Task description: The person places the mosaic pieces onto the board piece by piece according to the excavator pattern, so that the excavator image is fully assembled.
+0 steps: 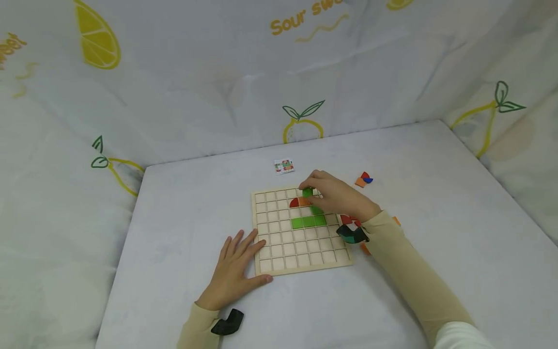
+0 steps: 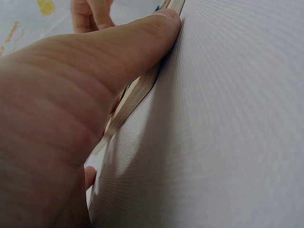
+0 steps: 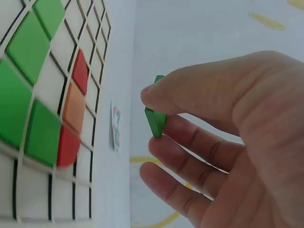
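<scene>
My right hand pinches a green tile between thumb and fingers, held over the far part of a wooden grid board. On the board, several green tiles form a row and a column, beside an orange tile and a red rounded tile. Another red tile shows there in the right wrist view. My left hand lies at the board's near left corner, fingers spread over the left edge. Its thumb rests along the near edge.
A small printed card lies beyond the board. Loose red, orange and blue pieces are at the back right. More red pieces and orange ones lie by the board's right edge, partly under the right forearm.
</scene>
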The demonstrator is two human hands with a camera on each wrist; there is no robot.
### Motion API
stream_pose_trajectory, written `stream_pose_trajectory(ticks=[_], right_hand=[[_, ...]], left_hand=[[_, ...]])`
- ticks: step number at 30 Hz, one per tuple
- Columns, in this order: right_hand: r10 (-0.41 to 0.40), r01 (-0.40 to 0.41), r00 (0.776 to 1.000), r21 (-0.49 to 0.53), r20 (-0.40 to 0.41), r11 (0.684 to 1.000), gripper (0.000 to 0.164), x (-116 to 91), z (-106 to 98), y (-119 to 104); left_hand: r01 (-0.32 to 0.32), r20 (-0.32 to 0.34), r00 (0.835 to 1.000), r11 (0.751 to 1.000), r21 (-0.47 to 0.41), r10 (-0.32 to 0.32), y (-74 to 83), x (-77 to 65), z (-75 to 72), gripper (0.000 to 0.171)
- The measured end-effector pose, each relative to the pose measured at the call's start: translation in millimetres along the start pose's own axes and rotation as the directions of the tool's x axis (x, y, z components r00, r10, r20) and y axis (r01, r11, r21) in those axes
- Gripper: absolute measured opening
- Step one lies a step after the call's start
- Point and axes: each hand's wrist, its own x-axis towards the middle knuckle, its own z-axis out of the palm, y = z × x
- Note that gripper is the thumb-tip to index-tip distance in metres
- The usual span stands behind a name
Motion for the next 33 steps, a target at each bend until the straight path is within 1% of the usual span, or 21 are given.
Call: stream_pose_trajectory(ticks=[4,9,13,16,19,23,25,33], right_hand=[[-0.026,0.026,0.999,-0.006,0.020,1.000,0.033,5,12,-6],[-0.040,0.043,0.997,-0.040,0.073,0.998,0.034,9,30,-4],[-0.068,0.075,0.994,-0.077,0.087,0.994,0.033,10,37,-3],[-0.090,0.098,0.992,-0.090,0.089,0.991,0.031,10,40,-4],[-0.090,0.100,0.991,-0.101,0.103,0.990,0.032,11,42,-3],[-0.070,0.085,0.989,-0.116,0.129,0.990,0.033,11,43,-5],[-0.055,0.071,0.988,-0.107,0.143,0.992,0.033,11,42,-8],[-0.045,0.061,0.986,-0.098,0.163,0.993,0.032,12,41,-12]], left_hand=[[-0.016,-0.008,1.000,1.000,0.007,0.016,-1.0,1.1,2.5,0.085],[-0.030,-0.021,0.999,1.000,0.006,0.030,-0.9,1.5,3.5,0.084],[-0.029,-0.022,0.999,1.000,0.004,0.029,-0.6,1.8,3.4,0.083],[-0.015,-0.007,1.000,1.000,0.001,0.015,-0.7,1.7,2.9,0.083],[-0.004,0.007,1.000,1.000,-0.002,0.004,-0.5,1.5,2.0,0.084],[-0.016,-0.006,1.000,1.000,0.006,0.016,-0.2,1.0,1.2,0.084],[-0.020,-0.014,1.000,1.000,0.007,0.020,-0.2,0.6,0.9,0.084],[-0.013,-0.016,1.000,1.000,0.005,0.013,-1.0,-0.3,0.3,0.084]])
